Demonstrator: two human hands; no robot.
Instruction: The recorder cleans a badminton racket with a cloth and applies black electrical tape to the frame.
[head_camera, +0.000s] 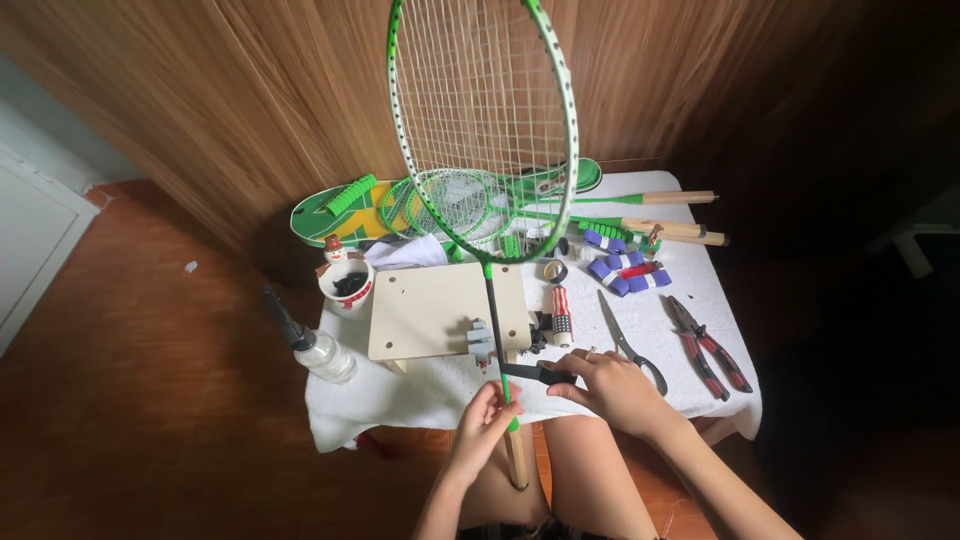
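Green-framed badminton racket (483, 120) stands upright at 12 o'clock, bare wooden handle (516, 462) down at 6. Left hand (482, 428) grips the shaft by the green collar. Right hand (612, 385) pinches black grip tape strip (538, 372), wrap barely begun; steel scissors (630, 345) at 3.

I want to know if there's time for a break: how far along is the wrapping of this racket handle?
Early. The green racket stands upright with most of its wooden handle bare. The left hand steadies the handle's top, while the right hand pulls black tape towards it. Nearly all winding remains, plus trimming; the scissors lie untouched on the white cloth.
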